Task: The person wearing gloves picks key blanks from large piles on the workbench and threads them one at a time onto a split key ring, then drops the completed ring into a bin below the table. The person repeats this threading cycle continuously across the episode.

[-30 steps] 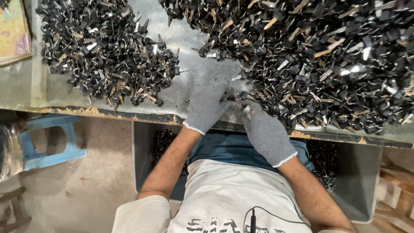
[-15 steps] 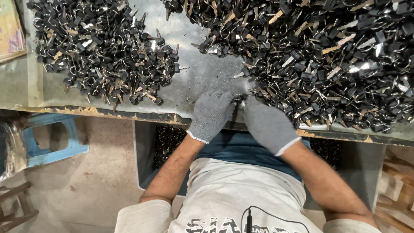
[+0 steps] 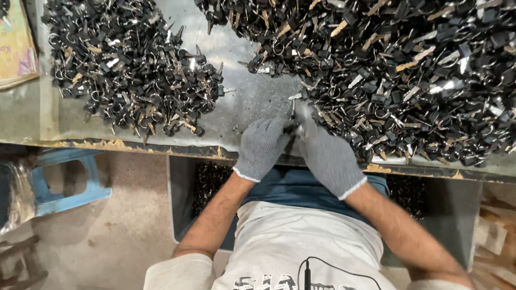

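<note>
Seen from above: two hands in grey knit gloves meeting at the near edge of a grey metal worktop (image 3: 252, 102). Left hand (image 3: 262, 147) and right hand (image 3: 328, 156) pressed together, fingertips closed around a small keyed piece (image 3: 294, 128), apparently a black-headed key with a ring, though blurred and mostly hidden by the gloves, so its exact form cannot be told. Piece held just above the worktop's near edge, touching the fringe of the large heap of keys (image 3: 408, 70) spread over the right half of the worktop out to its far right corner. A smaller heap of keys (image 3: 129, 80) lying well apart on the left half, with a bare strip of metal between the two. A dark bin (image 3: 185, 198) standing under the near edge, holding more of the same dark pieces beside the bare forearms. A blue plastic stool (image 3: 64, 182) on the floor off the worktop's near left corner; a printed paper sheet (image 3: 16, 48) at the left edge. Judged from the pose: the step in hand looks like fitting or joining one piece between the fingertips, both grips shut on it. Next move likely calling for a firm pinch from both sides, then a clean release into one sorted place without dragging neighbours off the heap's edge.
</note>
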The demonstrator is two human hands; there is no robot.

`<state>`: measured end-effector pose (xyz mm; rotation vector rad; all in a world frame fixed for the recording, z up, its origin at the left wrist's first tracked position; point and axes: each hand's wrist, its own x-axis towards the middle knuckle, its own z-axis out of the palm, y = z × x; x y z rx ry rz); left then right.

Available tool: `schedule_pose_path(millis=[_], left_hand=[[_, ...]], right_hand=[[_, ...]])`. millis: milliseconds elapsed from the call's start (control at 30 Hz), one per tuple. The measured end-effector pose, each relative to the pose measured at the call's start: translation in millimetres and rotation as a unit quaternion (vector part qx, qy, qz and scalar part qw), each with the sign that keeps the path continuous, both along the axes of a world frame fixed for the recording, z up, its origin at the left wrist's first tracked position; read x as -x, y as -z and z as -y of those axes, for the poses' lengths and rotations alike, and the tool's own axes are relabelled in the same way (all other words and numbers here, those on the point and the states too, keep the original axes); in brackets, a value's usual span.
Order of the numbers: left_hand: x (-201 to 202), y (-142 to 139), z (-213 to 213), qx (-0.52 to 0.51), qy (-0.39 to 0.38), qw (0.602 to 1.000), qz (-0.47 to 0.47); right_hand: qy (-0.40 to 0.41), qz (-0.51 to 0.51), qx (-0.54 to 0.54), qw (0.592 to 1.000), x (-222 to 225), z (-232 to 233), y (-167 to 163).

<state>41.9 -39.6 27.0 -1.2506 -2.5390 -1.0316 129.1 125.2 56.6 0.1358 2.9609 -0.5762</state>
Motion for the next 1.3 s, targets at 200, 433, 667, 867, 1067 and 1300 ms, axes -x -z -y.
schedule_pose_path(millis=[200,433,667,867,1067,1300], left_hand=[[-14.2,5.4,2.6,0.043,-0.001,0.999,-0.030],[-16.4,-4.5,5.1,0.040,-0.010,0.999,0.013],[-21.7,-9.8,7.8,0.067,-0.054,0.996,-0.026],[-19.7,-9.7,8.7,0.060,-0.011,0.998,-0.017],[-21.1,-11.3,8.2,0.043,-0.018,0.999,-0.018],[-9.4,-19.9,13.5,0.054,-0.022,0.998,0.019]], right_hand=[[-0.030,-0.068,-0.115,0.991,-12.1,19.6,13.5],[0.042,0.017,0.072,0.996,-10.6,0.7,24.6],[0.015,0.061,0.015,0.998,-20.8,6.9,-0.6],[0.012,0.008,-0.030,0.999,-17.4,15.3,-6.7],[-0.030,0.021,0.082,0.996,-8.8,5.8,-2.7],[0.037,-0.021,0.066,0.997,-14.0,14.9,7.6]])
